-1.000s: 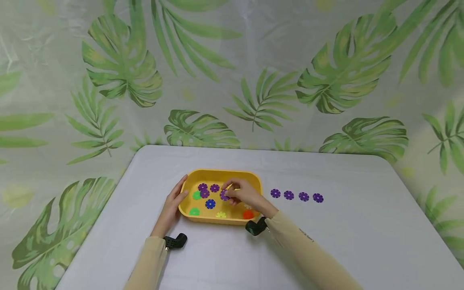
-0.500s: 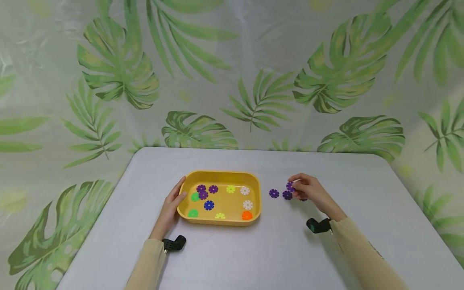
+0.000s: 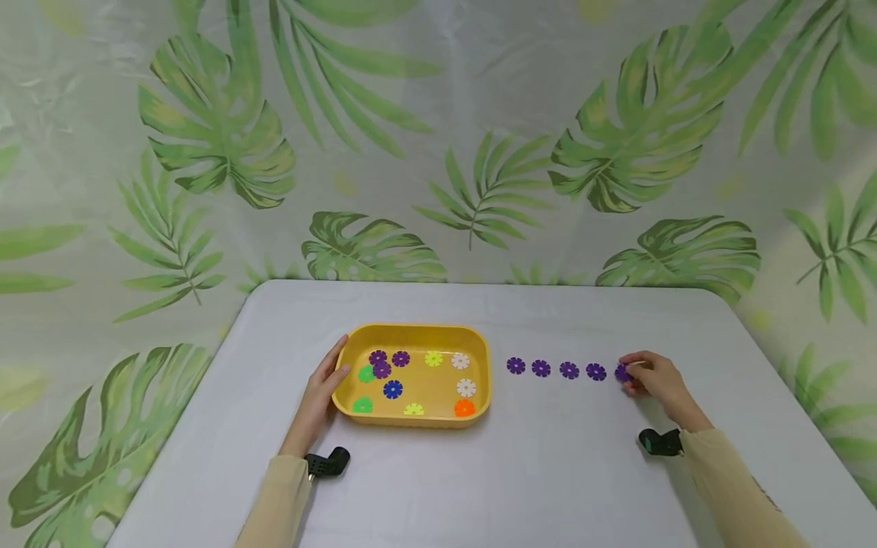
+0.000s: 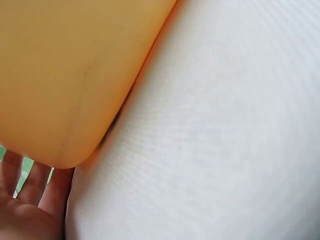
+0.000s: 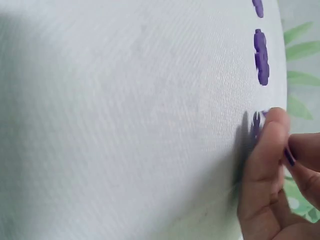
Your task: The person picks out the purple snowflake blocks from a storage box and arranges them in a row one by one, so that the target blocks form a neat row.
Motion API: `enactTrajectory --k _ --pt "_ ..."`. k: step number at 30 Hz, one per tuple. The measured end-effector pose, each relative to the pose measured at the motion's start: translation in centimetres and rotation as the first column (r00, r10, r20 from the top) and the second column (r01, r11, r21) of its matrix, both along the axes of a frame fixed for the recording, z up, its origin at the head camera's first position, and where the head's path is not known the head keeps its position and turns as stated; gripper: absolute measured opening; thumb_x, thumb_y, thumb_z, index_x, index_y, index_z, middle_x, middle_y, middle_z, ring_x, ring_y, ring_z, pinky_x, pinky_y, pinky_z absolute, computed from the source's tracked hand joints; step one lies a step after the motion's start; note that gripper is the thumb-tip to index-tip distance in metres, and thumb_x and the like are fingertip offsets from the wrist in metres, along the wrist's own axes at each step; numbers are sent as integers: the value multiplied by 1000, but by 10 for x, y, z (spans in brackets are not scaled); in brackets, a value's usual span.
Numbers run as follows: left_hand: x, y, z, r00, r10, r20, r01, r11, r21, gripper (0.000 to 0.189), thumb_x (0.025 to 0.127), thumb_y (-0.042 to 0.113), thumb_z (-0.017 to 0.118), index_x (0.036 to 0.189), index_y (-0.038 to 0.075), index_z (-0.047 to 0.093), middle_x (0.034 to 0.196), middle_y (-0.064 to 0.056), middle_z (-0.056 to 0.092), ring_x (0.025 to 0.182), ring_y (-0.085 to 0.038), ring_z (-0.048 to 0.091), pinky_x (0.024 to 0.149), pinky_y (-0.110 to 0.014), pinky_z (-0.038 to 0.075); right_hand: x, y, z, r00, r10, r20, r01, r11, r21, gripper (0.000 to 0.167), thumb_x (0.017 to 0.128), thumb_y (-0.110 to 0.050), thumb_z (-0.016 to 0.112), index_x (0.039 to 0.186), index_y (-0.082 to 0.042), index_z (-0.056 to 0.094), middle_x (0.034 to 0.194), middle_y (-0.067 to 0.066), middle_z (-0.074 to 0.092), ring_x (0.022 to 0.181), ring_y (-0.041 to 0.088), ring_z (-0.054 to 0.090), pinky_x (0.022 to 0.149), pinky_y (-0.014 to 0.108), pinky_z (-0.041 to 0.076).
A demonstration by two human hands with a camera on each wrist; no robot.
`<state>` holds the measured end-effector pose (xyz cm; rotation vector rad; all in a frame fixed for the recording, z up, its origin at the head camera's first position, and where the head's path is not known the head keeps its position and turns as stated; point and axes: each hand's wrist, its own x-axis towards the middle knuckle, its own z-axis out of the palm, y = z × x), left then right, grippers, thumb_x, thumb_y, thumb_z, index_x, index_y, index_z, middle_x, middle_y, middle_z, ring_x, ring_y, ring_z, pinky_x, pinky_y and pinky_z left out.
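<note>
My right hand [image 3: 656, 380] pinches a purple notched plastic disc [image 3: 623, 372] between thumb and fingers, low over the table at the right end of a row. Several matching purple discs [image 3: 569, 371] lie flat in that row to its left. In the right wrist view the pinched disc [image 5: 289, 157] is mostly hidden by the fingers. My left hand [image 3: 320, 392] holds the left end of a yellow tray [image 3: 418, 419], its thumb over the rim and its fingers along the outer wall. The left wrist view shows those fingers [image 4: 35, 182] against the tray wall [image 4: 75, 100].
Inside the tray lie more notched discs: purple [image 3: 400, 358], blue [image 3: 393, 390], green [image 3: 362, 405], yellow [image 3: 433, 358], white [image 3: 466, 388] and orange [image 3: 464, 408]. A white cloth covers the table [image 3: 548, 472]. A leaf-patterned sheet [image 3: 438, 152] hangs behind it.
My right hand has carried a purple disc out of the tray, rightwards past the row to its right end. My left hand has stayed at the tray.
</note>
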<state>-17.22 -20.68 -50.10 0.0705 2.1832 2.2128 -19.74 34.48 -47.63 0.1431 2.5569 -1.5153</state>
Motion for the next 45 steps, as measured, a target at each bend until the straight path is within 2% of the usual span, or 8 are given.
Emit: enactTrajectory --k 6,10,16,18,23,29,39,45 --pt "-1 0 0 1000 -6 3 6 1000 10 52 102 23 46 152 24 30 156 6 22 142 -13 18 112 -28 22 2 -3 1 999 0 -32 4 992 127 32 97 -5 42 120 16 49 99 23 60 66 11 63 59 24 56" --pt "-1 0 0 1000 -5 5 5 1000 20 52 102 22 46 152 24 30 156 7 23 141 -11 19 112 -27 22 0 -11 10 999 1 -47 5 992 128 33 97 -7 43 123 14 50 105 26 55 65 11 62 60 26 56" --pt "-1 0 1 1000 -6 4 6 999 31 51 103 22 45 151 24 31 156 7 23 141 -11 19 113 -28 21 -7 -47 37 996 77 -43 -78 997 -4 36 101 -13 43 126 13 47 115 31 50 69 16 63 65 28 57" --pt "2 1 9 1000 -11 10 11 999 31 51 103 19 45 152 21 29 156 5 22 142 -12 18 113 -29 20 -10 -65 44 989 134 -57 -137 989 -62 37 102 -14 45 127 13 47 110 28 53 71 18 63 67 29 57" --pt "9 6 27 999 -22 33 21 999 30 53 103 14 43 153 15 26 157 0 19 143 -15 16 114 -32 18 -18 -120 59 963 260 -75 -269 948 -172 36 101 -16 48 125 11 50 101 16 57 77 23 62 71 30 57" --pt "9 6 26 999 -17 36 16 999 30 52 103 14 43 152 15 27 157 1 20 142 -14 17 114 -30 18 -28 -198 72 924 381 -30 -376 891 -255 32 100 -13 48 124 9 52 106 19 57 77 25 60 72 32 57" --pt "-1 0 3 1000 6 12 -7 998 58 51 103 14 44 152 18 30 156 4 22 142 -13 16 114 -30 16 -40 -302 55 846 528 66 -480 811 -335 34 99 -13 50 127 7 52 122 28 54 92 37 62 81 40 55" --pt "-3 -1 -2 1000 8 -6 -8 999 43 51 102 18 46 152 19 31 156 5 23 141 -11 18 114 -29 17 -44 -336 40 810 564 163 -500 808 -312 34 99 -11 49 128 6 53 115 24 58 90 32 63 82 40 55"
